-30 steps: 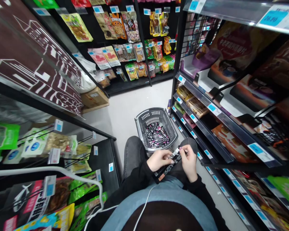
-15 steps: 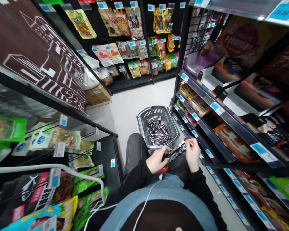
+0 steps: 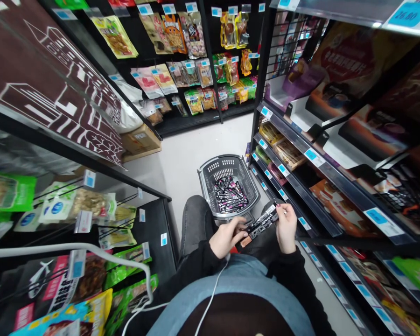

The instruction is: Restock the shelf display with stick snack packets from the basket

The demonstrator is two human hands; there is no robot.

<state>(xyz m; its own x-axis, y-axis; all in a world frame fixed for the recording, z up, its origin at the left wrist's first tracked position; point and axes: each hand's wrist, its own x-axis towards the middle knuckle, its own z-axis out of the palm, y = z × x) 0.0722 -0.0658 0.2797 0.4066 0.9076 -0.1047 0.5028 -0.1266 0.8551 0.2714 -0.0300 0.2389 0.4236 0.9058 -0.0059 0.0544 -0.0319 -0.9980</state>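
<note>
Between my hands, above my lap, are narrow black-and-silver stick packets [image 3: 261, 226] with a brown-orange end at the lower left. They slant up to the right; how many there are I cannot tell. My left hand [image 3: 226, 238] has its thumb and fingers closed on the lower end. At the upper end, my right hand [image 3: 287, 228] pinches them between thumb and fingertips. A grey plastic basket [image 3: 205, 183] stands on the floor just beyond my knees. Inside it lies a loose pile of similar slim black packets [image 3: 230, 193], some with pink marks.
Shelves [image 3: 315, 157] with price tags and boxed goods rise close on the right. Bagged snacks [image 3: 93, 203] hang on hooks to the left. A back rack [image 3: 192, 123] holds more bags, with a cardboard box [image 3: 142, 142] beside it. A white cable [image 3: 213, 289] crosses my front.
The packets have turned toward me, showing more of their face and the brown-orange end. My right hand has shifted slightly right, and my left slightly left.
</note>
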